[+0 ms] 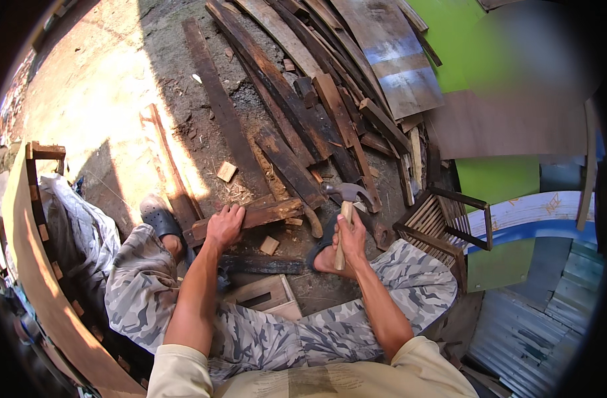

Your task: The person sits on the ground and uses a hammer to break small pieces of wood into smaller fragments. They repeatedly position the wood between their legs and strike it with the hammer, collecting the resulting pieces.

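My left hand [225, 227] is wrapped over a short brown wooden beam [273, 212] that lies crosswise in front of me. In my right hand [350, 235] is a claw hammer [348, 192], gripped by its pale wooden handle with the dark metal head up. The hammer head is apart from the beam, to the right of its end. Just beyond the beam rests a dark plank [287, 166]. A curved wooden handle [312, 220] shows beside the beam's right end; what it belongs to is hidden. Below the beam sits a small wood block [269, 245].
Long old planks [270, 79] lie heaped ahead and to the right. A slatted wooden crate [442, 222] stands at the right, near corrugated metal sheets [529, 331]. At the left is a long curved board [38, 265] beside a white sack [84, 219]. Another small block [226, 172] lies ahead.
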Available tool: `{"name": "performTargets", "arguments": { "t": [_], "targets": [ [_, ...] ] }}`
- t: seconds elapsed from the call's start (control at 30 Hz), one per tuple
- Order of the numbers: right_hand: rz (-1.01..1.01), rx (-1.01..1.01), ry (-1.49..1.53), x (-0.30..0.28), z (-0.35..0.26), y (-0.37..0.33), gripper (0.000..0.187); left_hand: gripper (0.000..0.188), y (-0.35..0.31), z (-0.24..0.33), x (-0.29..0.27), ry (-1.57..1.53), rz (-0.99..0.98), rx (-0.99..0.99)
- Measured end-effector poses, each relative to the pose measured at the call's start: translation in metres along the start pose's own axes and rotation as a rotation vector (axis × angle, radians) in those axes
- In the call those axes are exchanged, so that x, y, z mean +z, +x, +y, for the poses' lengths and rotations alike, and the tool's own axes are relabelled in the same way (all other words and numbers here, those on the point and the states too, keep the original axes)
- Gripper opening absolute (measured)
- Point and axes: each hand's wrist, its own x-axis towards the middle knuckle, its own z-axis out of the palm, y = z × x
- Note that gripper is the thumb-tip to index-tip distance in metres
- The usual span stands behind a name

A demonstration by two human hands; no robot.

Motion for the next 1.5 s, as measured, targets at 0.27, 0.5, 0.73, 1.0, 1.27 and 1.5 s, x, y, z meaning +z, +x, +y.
{"name": "performTargets", "arguments": {
  "t": [0.27,0.5,0.73,1.0,1.27,1.5],
  "targets": [
    [-0.533,0.092,-0.328,0.041,0.009,-0.050,0.065,0.032,0.001,-0.002,-0.001,0.004,0.050,0.005],
    [-0.160,-0.715,-0.929,0.010,-0.074,0.025,0.059,0.031,0.004,-0.003,0.009,-0.047,0.068,0.005],
    [-0.644,-0.547,-1.544,0.066,-0.141,0.030,0.064,0.034,0.004,-0.002,-0.002,-0.053,0.035,0.010],
    [-0.668,-0.506,-1.521,0.081,-0.150,0.036,0.061,0.036,0.001,-0.004,-0.002,-0.052,0.006,-0.008],
    [-0.508,-0.396,-1.278,0.053,-0.147,0.038,0.064,0.046,0.002,-0.007,0.003,-0.053,0.017,-0.004],
    [-0.470,-0.158,-1.170,0.024,-0.143,0.025,0.061,0.048,0.002,-0.002,0.000,-0.035,-0.021,-0.031]
  ]
}}
